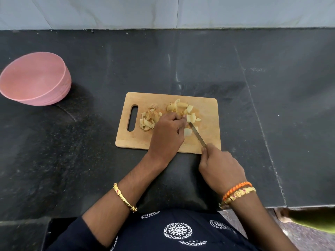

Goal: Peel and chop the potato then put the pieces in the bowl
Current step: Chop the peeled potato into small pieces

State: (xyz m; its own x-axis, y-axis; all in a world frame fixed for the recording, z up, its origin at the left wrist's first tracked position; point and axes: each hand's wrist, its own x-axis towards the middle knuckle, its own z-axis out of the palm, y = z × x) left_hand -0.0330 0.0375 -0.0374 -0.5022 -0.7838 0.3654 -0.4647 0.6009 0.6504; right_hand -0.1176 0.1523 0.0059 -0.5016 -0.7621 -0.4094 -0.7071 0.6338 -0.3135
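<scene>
Both grips were busy: the right hand (220,165) was curled round the handle of a knife (197,135), its blade angled across the wooden cutting board (208,109), while the left hand (167,132) pinched down, fingers bent, on a pale potato piece (187,132) just beside the blade. More potato chunks (181,106) lay at the far side of the board, and a heap of peelings (149,118) sat to the left near the handle slot. Peeling looked done and chopping well along. The pink bowl (34,78) stood well apart at the far left, holding no potato that I could see.

With fingertips so near the edge, a slip on the wet potato could nick them; peel could also get swept up with the good pieces. The dark speckled stone worktop (272,105) met a pale tiled wall (163,11) at the far side.
</scene>
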